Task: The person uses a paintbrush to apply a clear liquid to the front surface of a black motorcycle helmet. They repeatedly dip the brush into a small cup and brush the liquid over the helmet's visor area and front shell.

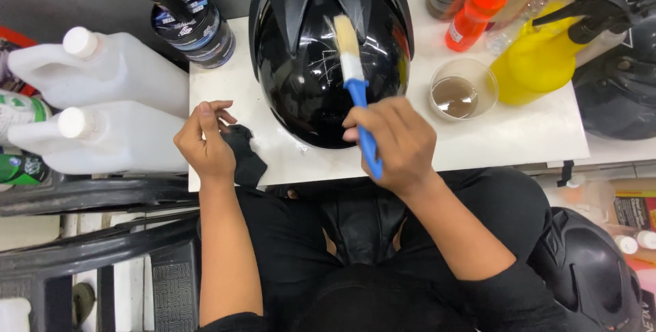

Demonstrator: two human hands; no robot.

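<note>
Right hand [396,142] wrapped around the blue handle of a paintbrush [355,82], fingers closed on it, pale bristles laid against the glossy crown of a black helmet [321,65]. Helmet sits on a white tabletop [512,134], centre of the surface, its shell showing faint pale scratch marks just under the bristles. Left hand [205,144] rests at the table's near left edge, fingers curled loosely onto a black cloth [244,154] that lies partly off the edge; grip on it not firm, more a pinch. Just right of the helmet: a small clear cup [463,89] holding brownish liquid. Behind the cup, an orange bottle [482,4] and a yellow spray bottle [547,51] with black trigger. Rear left corner, a dark round tin [198,28]. Off the table to the left, two white plastic jugs [102,99] lying side by side. Second dark helmet [588,270] low at the right, beside the person's knee.
</note>
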